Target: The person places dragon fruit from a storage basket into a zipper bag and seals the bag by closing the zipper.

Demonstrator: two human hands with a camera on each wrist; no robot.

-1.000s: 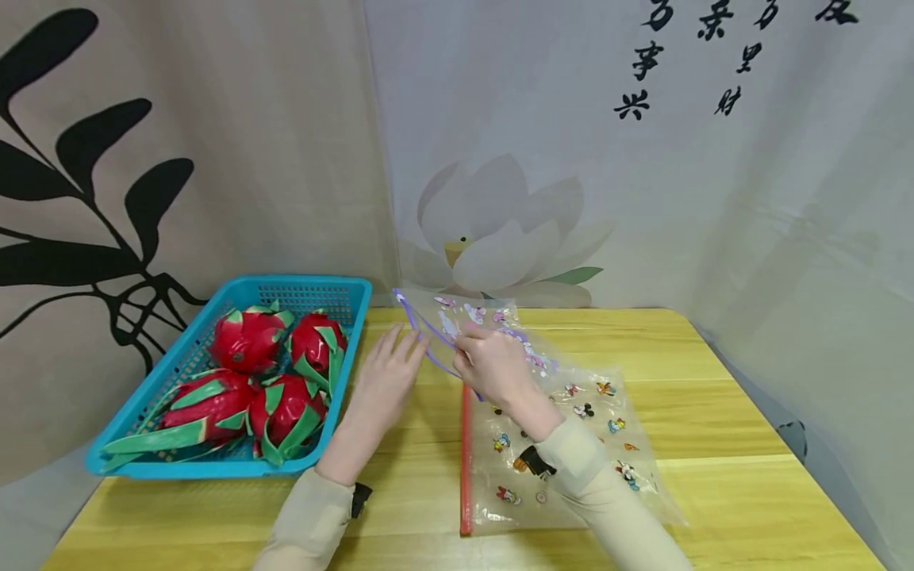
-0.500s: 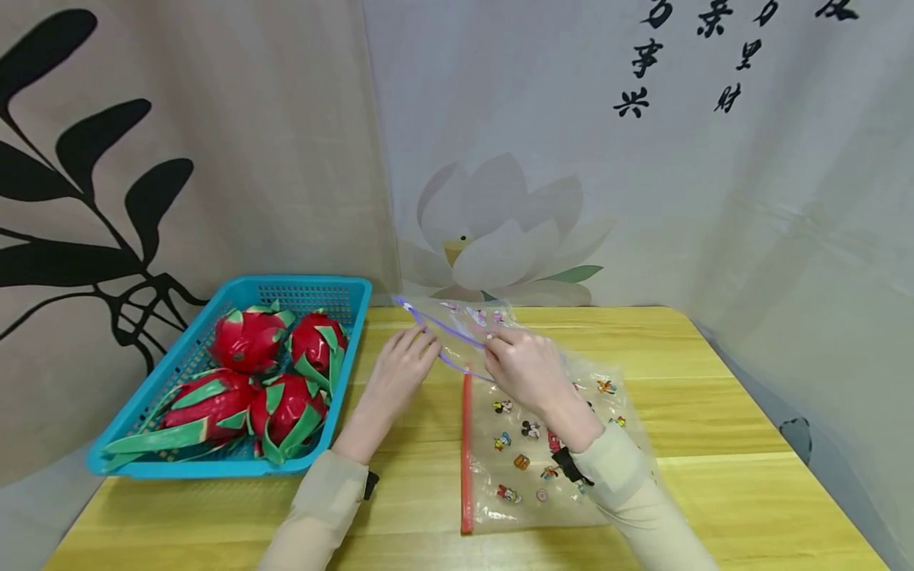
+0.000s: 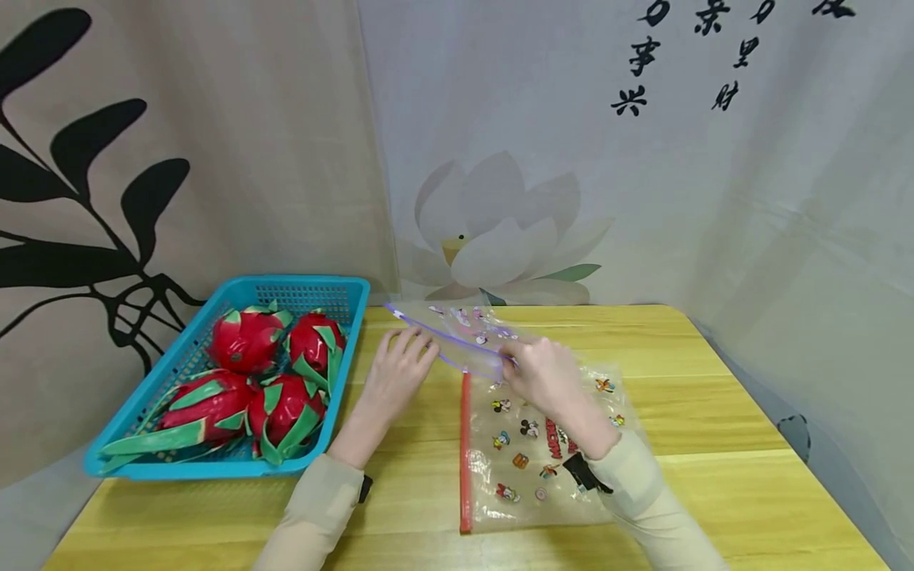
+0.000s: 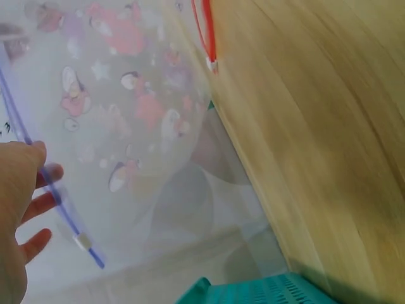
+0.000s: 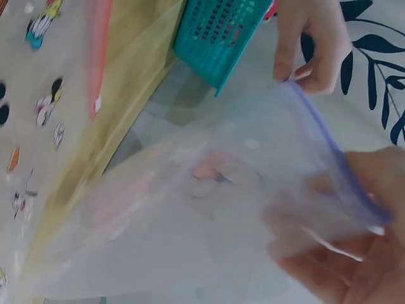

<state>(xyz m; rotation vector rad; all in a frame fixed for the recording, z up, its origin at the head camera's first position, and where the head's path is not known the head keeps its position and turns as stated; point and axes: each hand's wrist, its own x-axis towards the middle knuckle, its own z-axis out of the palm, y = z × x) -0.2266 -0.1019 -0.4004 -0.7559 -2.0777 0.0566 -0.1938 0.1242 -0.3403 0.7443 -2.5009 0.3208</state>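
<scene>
My left hand (image 3: 400, 366) pinches the purple-edged mouth of a clear zip bag (image 4: 145, 126), thumb on one side of the strip and fingers on the other. A small white slider (image 4: 83, 241) sits near the strip's end. Farther along the same edge, my right hand (image 3: 544, 379) grips the bag; in the right wrist view its fingers show partly through the film. Pink and white cartoon figures are printed on the bag, which is held up off the table. Beneath it lies a second clear zip bag (image 3: 493, 507) with a red edge and cartoon prints.
A blue plastic basket (image 3: 214, 469) stands on the left of the wooden table (image 3: 743, 492), holding several red dragon fruits (image 3: 250, 341) with green scales. Behind the table hangs a curtain (image 3: 300, 159) with plant prints.
My right hand has slid right along the purple edge, drawing the strip straighter between both hands. My left hand has shifted slightly right. The basket and the red-edged bag have stayed put.
</scene>
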